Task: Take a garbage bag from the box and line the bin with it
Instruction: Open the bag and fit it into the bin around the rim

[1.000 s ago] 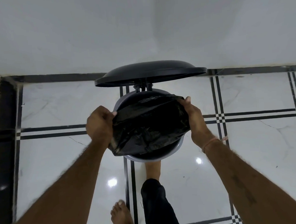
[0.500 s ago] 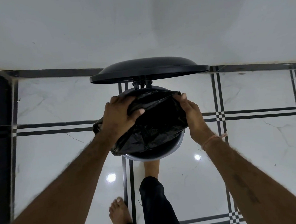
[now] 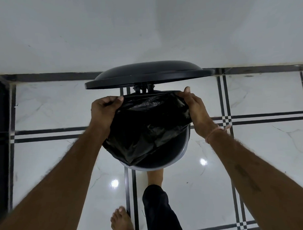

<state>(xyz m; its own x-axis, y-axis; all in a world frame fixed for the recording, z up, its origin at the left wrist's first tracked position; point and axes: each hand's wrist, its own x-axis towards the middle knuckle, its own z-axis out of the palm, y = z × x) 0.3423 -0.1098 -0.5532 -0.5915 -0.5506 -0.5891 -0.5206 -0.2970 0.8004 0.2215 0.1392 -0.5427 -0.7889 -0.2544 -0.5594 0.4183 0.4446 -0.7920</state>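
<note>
A black garbage bag [image 3: 148, 130] is stretched over the mouth of a round pedal bin, whose grey rim [image 3: 179, 157] shows at the near right. The bin's black lid [image 3: 149, 73] stands raised behind it. My left hand [image 3: 104, 113] grips the bag's far left edge in a fist. My right hand [image 3: 197, 111] pinches the bag's far right edge, thumb up. The bag's far edge is pulled taut between both hands, just below the lid hinge. The lower bag hangs crumpled over the near left rim. The box is not in view.
The bin stands on glossy white tiles with black stripe borders [image 3: 224, 119], close to a white wall [image 3: 144, 29]. One bare foot [image 3: 155, 176] is at the bin's base, the other foot [image 3: 122, 222] is behind it. A dark strip runs along the left edge.
My left hand has moved from over the bag's middle out to the far left edge. Both hands have pulled the bag's far edge wider and tauter across the bin mouth.
</note>
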